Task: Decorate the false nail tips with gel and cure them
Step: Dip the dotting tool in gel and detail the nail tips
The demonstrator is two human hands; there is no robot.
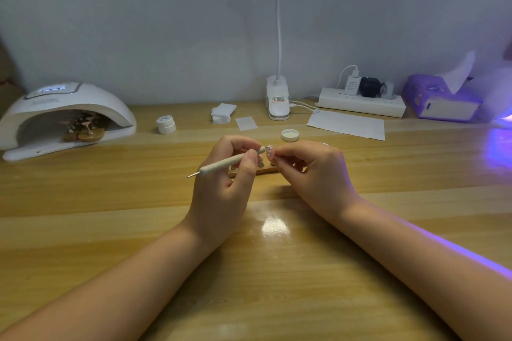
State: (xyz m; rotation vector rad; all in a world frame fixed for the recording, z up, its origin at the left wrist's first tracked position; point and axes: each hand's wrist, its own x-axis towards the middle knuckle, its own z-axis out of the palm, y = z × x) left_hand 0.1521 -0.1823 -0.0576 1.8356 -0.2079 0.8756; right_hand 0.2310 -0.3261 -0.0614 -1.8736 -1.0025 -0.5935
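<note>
My left hand [221, 183] grips a white dotting pen [221, 165], whose far tip touches a pink false nail tip [270, 155]. My right hand [313, 171] pinches that nail tip from the right. It carries small white dots. Behind my fingers a wooden holder [266, 170] lies on the table, partly hidden. At the far left a white curing lamp [66, 116] shelters another wooden stand with several nail tips [84, 127]. A small white gel jar [165, 124] stands left of centre, and its open lid [290, 135] lies behind my hands.
A clip lamp [277, 102] stands at the back with wipes [223, 112] beside it. A power strip [360, 101], a white paper sheet [347, 124] and a purple tissue box [440, 99] fill the back right. Violet light glows at the right edge [498, 147].
</note>
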